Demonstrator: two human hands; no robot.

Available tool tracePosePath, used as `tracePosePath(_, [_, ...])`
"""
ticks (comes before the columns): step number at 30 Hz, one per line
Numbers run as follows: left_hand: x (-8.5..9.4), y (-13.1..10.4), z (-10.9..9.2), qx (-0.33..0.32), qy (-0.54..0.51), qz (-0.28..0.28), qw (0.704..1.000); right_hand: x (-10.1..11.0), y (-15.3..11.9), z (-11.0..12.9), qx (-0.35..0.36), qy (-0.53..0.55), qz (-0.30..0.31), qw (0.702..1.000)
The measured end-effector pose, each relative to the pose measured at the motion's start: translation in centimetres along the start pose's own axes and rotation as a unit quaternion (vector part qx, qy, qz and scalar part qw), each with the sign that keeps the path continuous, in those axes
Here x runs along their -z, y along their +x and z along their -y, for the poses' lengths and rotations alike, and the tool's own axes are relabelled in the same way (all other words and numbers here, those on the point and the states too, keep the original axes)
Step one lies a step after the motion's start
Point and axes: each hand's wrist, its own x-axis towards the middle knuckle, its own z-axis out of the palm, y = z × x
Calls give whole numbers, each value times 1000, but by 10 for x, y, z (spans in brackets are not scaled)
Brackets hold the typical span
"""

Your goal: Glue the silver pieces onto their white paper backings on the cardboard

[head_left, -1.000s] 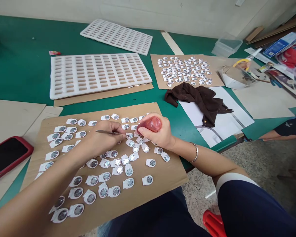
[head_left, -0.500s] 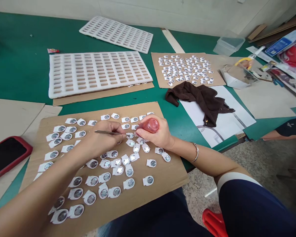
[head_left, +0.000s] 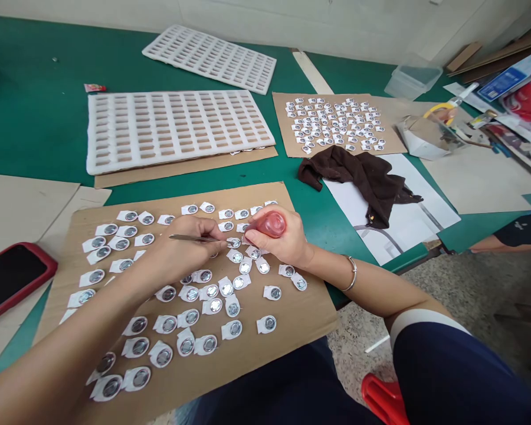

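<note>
White tab [head_left: 235, 242] needs steadying: left hand [head_left: 192, 243] pinches tweezers [head_left: 188, 238] close by, right hand [head_left: 291, 241] grips red bottle [head_left: 272, 224]; press lightly

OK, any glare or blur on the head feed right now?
Head view: bright highlights on the red bottle and silver discs; same view, lower right: the dark sleeve shows little detail; also there, the tips of the tweezers are too small to judge.

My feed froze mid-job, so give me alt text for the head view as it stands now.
A person's left hand, holding a thin metal tool, and right hand, gripping a red bulb-like object, are close together over a cardboard sheet spread with silvery discs with white tabs. Beyond lie two white slotted trays and a dark brown cloth.
</note>
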Motion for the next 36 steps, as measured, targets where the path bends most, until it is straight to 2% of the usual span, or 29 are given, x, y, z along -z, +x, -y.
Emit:
tracePosePath(12, [-1, -1, -2, -1, -11, -3, 1000, 0, 1, -1, 9, -14, 4, 1000])
tracePosePath(21, [-3, 0, 3, -11, -8, -9, 1000, 0, 0, 3, 6, -32, 12, 999])
tracePosePath(36, [0, -3, -2, 0, 4, -7, 1000, -1, 0, -1, 2, -30, 6, 1000])
